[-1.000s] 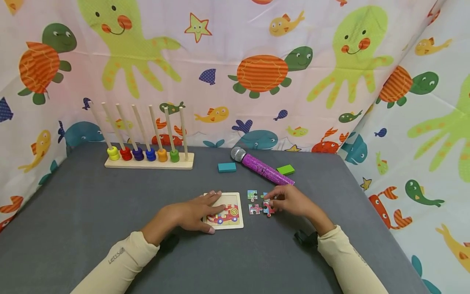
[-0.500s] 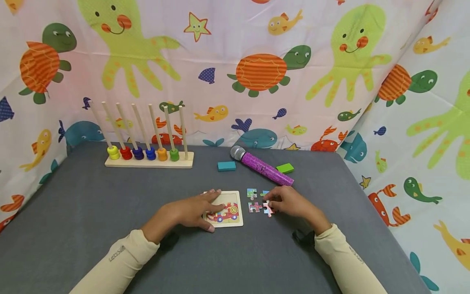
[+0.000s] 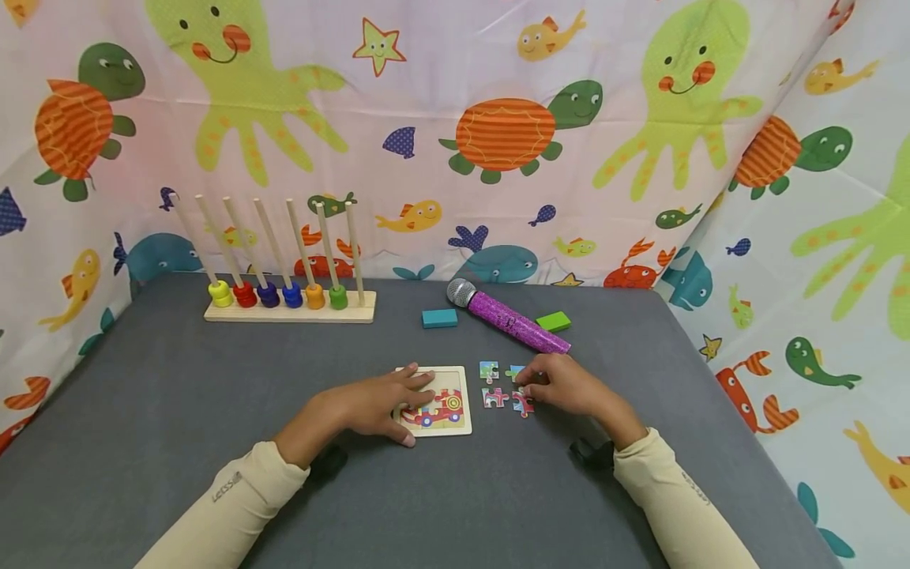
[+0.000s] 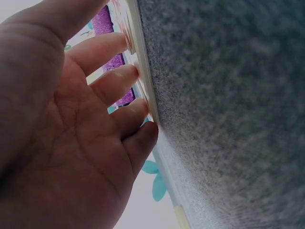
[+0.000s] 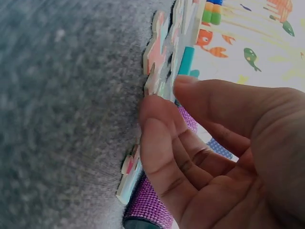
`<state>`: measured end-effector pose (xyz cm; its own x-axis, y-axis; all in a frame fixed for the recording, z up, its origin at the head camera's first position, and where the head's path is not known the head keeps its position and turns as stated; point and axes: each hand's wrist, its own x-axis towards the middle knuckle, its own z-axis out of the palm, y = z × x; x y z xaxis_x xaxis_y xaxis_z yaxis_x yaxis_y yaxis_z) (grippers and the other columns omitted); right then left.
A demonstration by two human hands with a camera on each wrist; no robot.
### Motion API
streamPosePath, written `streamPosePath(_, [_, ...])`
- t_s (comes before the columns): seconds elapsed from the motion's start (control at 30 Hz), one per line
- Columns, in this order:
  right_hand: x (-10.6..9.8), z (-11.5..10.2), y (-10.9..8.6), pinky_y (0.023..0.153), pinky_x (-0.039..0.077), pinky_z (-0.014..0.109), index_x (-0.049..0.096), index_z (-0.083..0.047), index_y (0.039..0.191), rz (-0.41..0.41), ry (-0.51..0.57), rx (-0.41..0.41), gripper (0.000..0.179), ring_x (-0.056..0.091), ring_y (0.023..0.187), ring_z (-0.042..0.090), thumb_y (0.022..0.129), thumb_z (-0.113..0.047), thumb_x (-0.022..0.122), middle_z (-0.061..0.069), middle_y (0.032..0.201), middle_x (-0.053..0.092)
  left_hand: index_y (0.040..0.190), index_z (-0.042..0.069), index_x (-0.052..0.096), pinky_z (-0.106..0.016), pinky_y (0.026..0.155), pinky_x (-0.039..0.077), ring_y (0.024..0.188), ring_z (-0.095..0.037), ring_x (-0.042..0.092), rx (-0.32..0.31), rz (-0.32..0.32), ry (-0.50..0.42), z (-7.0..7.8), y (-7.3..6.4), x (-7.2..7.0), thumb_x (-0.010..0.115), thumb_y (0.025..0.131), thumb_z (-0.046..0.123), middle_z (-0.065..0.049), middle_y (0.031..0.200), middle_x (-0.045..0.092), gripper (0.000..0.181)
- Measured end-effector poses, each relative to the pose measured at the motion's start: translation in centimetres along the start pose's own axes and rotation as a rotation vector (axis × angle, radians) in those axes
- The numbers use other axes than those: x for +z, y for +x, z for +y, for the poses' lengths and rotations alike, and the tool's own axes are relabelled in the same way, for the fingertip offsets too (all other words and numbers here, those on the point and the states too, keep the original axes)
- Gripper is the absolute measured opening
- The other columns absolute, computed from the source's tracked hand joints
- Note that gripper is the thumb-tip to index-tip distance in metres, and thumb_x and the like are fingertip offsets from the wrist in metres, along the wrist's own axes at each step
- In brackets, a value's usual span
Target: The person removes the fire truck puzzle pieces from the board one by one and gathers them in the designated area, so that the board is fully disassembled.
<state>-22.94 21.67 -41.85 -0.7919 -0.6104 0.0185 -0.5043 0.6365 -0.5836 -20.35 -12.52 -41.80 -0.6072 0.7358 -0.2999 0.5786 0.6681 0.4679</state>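
Several stretches of cloth (image 3: 426, 103), printed with sea animals, hang behind and beside the grey worktop (image 3: 426, 506). On its far left side stands a wooden peg stand (image 3: 287, 315) with coloured rings (image 3: 292, 296) low on six pegs. A glittery purple microphone (image 3: 512, 320) lies slantwise near the far edge. Of the two hands, the left hand (image 3: 377, 403) is spread out, gripping nothing; the right hand (image 3: 569, 385) has loosely bent fingers, its thumb apart and nothing visible between. Flat beneath the left fingers lies the puzzle board (image 3: 467, 403), showing a red vehicle. A teal block (image 3: 439, 318) sits beside the microphone's head, a green block (image 3: 554, 322) behind its lower end. Smallest, four jigsaw pieces (image 3: 494, 397) lie right of the board, two by two, the right-hand pair at the right fingertips; whether they touch, I cannot tell.
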Motion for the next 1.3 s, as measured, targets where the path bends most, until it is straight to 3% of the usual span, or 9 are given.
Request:
streamPosePath(0.3, [0.0, -0.8, 0.5, 0.066, 0.049, 0.028, 0.072, 0.002, 0.107, 0.009, 0.046, -0.024, 0.018, 0.057, 0.074, 0.013, 0.09, -0.003, 0.066, 0.004, 0.094, 0.07, 0.147, 0.016, 0.045, -0.056, 0.112, 0.017, 0.147, -0.032, 0.004, 0.003, 0.023, -0.062, -0.4, -0.4, 0.0, 0.075, 0.086, 0.036, -0.003, 0.16, 0.02, 0.071])
streamPosePath(0.4, [0.5, -1.7, 0.7, 0.071, 0.05, 0.027, 0.072, -0.001, 0.108, -0.031, 0.074, -0.044, 0.018, 0.057, 0.08, 0.01, 0.092, -0.005, 0.066, 0.003, 0.099, 0.07, 0.147, 0.016, 0.046, -0.056, 0.112, 0.018, 0.147, -0.031, 0.004, -0.004, 0.021, -0.072, -0.3, -0.5, 0.0, 0.075, 0.086, 0.036, -0.002, 0.16, 0.02, 0.07])
streamPosePath(0.53, [1.1, -3.5, 1.2, 0.067, 0.052, 0.027, 0.072, -0.002, 0.112, -0.119, 0.131, -0.056, 0.021, 0.058, 0.075, 0.01, 0.093, -0.009, 0.065, 0.003, 0.1, 0.07, 0.147, 0.015, 0.045, -0.056, 0.112, 0.018, 0.147, -0.033, 0.003, 0.004, 0.013, -0.067, -0.3, -0.6, 0.2, 0.075, 0.086, 0.036, -0.004, 0.16, 0.02, 0.071])
streamPosePath(0.8, [1.5, -5.4, 3.4, 0.067, 0.051, 0.027, 0.071, -0.003, 0.113, -0.15, 0.099, -0.076, 0.021, 0.058, 0.077, 0.01, 0.095, -0.009, 0.062, -0.003, 0.097, 0.068, 0.148, 0.019, 0.043, -0.054, 0.113, 0.016, 0.147, -0.029, 0.002, -0.025, 0.006, -0.036, -0.3, -0.1, 0.3, 0.073, 0.086, 0.041, 0.0, 0.16, 0.02, 0.072])
streamPosePath(1.07, [2.2, -6.5, 4.3, 0.08, 0.052, 0.028, 0.071, -0.002, 0.113, -0.221, 0.093, -0.174, 0.021, 0.062, 0.09, 0.01, 0.094, -0.008, 0.064, 0.004, 0.105, 0.07, 0.147, 0.013, 0.045, -0.054, 0.112, 0.018, 0.147, -0.033, 0.004, 0.038, 0.024, -0.045, -0.1, 0.6, 0.2, 0.074, 0.086, 0.038, -0.004, 0.159, 0.022, 0.072])
streamPosePath(1.3, [3.3, -6.4, 6.0, 0.083, 0.052, 0.03, 0.07, -0.002, 0.115, -0.204, 0.106, -0.134, 0.022, 0.063, 0.094, 0.013, 0.093, -0.005, 0.064, 0.006, 0.106, 0.069, 0.148, 0.014, 0.044, -0.055, 0.112, 0.018, 0.147, -0.032, 0.004, 0.013, 0.019, -0.05, -0.3, 0.1, 0.2, 0.073, 0.087, 0.038, -0.003, 0.16, 0.021, 0.071])
